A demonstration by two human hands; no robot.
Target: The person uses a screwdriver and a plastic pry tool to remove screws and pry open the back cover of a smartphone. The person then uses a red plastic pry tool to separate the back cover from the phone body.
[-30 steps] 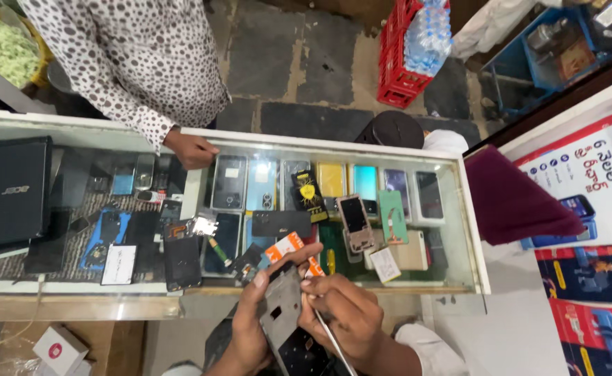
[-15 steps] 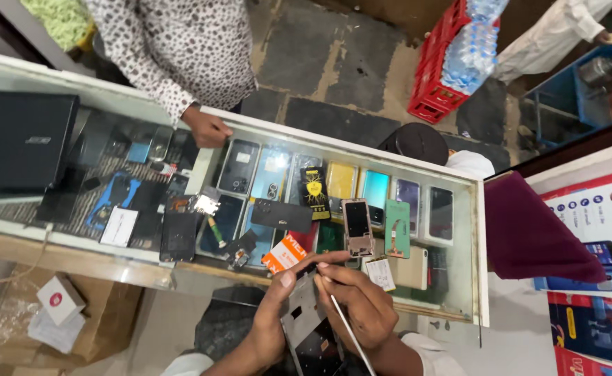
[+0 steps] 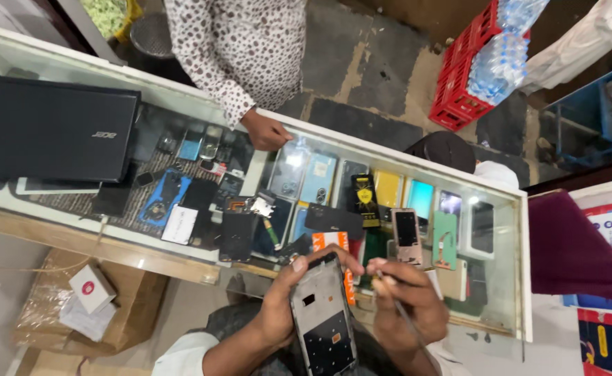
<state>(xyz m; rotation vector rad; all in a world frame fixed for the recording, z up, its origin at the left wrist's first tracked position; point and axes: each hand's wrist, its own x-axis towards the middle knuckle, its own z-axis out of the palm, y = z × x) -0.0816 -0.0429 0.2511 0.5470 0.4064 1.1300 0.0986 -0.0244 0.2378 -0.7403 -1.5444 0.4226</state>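
1. I am holding an opened phone frame (image 3: pixel 323 317) upright over my lap, at the near edge of the glass counter (image 3: pixel 508 278); its bare inner side is facing me, with a dark panel showing in the lower half.
2. My left hand (image 3: pixel 281 306) is wrapping around the frame's left edge, thumb lying along the side and fingertips curling over the top corner (a firm clasp, not a loose one).
3. My right hand (image 3: pixel 407 303) is pinching a thin metal tool (image 3: pixel 407 320) just beside the frame's right edge, its shaft running down and to the right past my wrist; I cannot tell whether its tip is touching the frame.
4. An orange packet (image 3: pixel 334 244) is lying on the glass just behind the frame's top.
5. Under the glass, rows of phones and cases are lying flat, among them a small keypad phone (image 3: pixel 407 233) and a green case (image 3: pixel 445 240).
6. A closed black laptop (image 3: pixel 48 129) is sitting at the far left of the counter.
7. Another person in a spotted shirt (image 3: pixel 239 45) is resting a hand (image 3: pixel 264 132) on the far edge.
8. A red crate (image 3: pixel 462 73) beside bottled water (image 3: pixel 501 52) is standing on the floor beyond.
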